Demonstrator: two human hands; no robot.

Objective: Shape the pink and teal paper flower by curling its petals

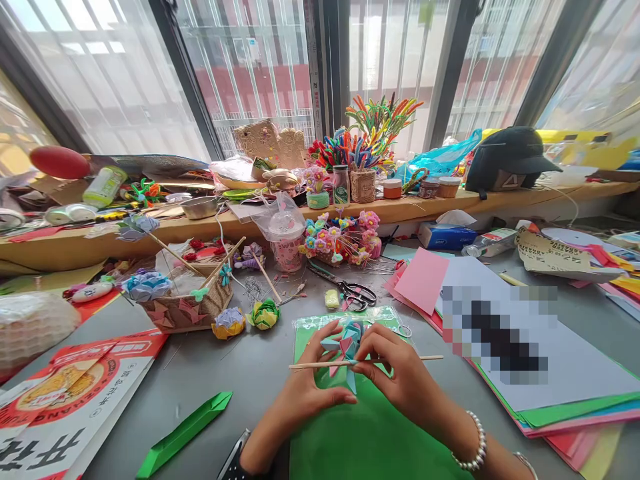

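My left hand [305, 387] and my right hand [395, 373] meet over a green sheet of paper [370, 433] on the grey table. Both pinch a folded paper flower [346, 345] in blue and pink. A thin wooden stick [320, 365] lies across under the flower, held between the fingers of both hands and jutting out left and right. My right wrist wears a pearl bracelet [477, 447].
Black scissors [355, 293] lie just beyond the hands. A basket with paper flowers [185, 303] stands at left, a folded green strip [185, 433] at lower left, a stack of coloured paper [525, 360] at right. The window ledge behind is crowded with craft items.
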